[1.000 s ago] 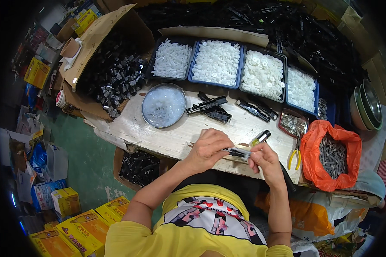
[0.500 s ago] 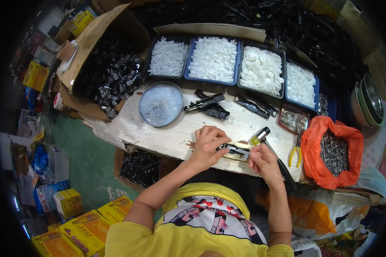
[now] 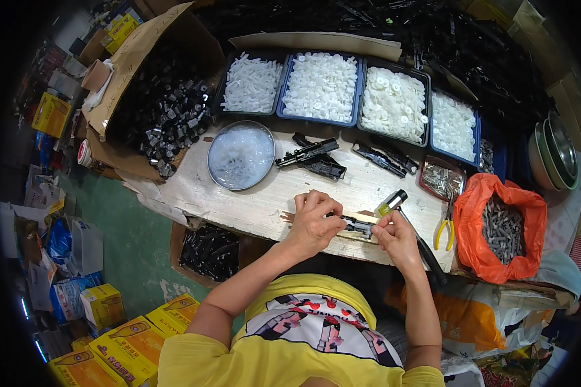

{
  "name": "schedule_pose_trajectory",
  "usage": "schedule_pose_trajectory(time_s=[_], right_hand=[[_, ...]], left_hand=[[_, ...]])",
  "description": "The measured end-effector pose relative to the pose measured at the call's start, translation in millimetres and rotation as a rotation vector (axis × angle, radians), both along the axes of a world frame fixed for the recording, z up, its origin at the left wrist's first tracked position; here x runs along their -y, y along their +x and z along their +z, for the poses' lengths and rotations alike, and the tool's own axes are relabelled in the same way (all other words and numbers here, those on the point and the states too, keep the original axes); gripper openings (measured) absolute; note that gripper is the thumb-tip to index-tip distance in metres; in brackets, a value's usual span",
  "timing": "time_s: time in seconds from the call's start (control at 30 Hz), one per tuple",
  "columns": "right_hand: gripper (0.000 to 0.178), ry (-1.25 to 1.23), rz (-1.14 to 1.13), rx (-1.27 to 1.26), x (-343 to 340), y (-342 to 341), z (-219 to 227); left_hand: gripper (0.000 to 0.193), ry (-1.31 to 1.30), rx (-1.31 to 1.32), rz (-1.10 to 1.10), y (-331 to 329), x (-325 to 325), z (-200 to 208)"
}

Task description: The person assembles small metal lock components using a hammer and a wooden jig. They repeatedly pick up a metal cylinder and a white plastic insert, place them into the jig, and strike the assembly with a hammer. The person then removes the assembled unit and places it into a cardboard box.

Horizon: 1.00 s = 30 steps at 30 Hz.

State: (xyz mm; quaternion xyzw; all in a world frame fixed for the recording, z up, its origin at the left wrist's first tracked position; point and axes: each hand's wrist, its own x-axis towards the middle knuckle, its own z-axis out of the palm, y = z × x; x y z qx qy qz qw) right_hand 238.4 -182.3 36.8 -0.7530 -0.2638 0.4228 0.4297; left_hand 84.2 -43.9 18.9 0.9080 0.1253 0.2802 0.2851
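A narrow black plastic assembly with grey parts [image 3: 359,226] lies at the front edge of the bench, against a pale wooden strip [image 3: 361,218]. The fingers of my left hand [image 3: 313,226] are closed on its left end and cover it. At the other end my right hand [image 3: 397,240] pinches thumb and forefinger together. What sits between those fingertips is too small to make out. Just beyond my right hand lies a hammer [image 3: 391,202] with a yellowish and black head. Its black handle runs toward the front edge.
Several trays of white plastic parts [image 3: 321,88] line the back. A round dish [image 3: 241,156], black assemblies [image 3: 308,153], a red tray of metal pins [image 3: 441,178], yellow-handled pliers [image 3: 444,233] and an orange bag of grey parts [image 3: 500,229] surround the work spot. A carton of black pieces [image 3: 177,122] stands left.
My right fingertips have risen slightly to the assembly's right end; the grey piece seen below them earlier now shows against the assembly. My left hand has barely shifted.
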Motion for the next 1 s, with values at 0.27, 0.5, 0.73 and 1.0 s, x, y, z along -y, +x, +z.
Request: schedule_pose_trajectory(time_s=[0.27,0.5,0.73,1.0], right_hand=[[0.008,-0.097,0.301,0.406,-16.9,10.7,15.0],[0.019,0.419,0.433,1.083,-121.1,0.7,16.2],[0.022,0.288,0.553,1.238,-165.5,-3.1,-3.9],[0.024,0.338,0.323,0.935,-131.9,33.9,1.9]], left_hand=[[0.015,0.028,-0.021,0.013,-1.4,1.0,-2.3],[0.011,0.092,0.014,0.036,-2.1,3.5,-7.7],[0.010,0.079,0.015,0.028,-2.2,4.1,-8.1],[0.004,0.010,0.003,0.005,-2.8,5.3,-5.3]])
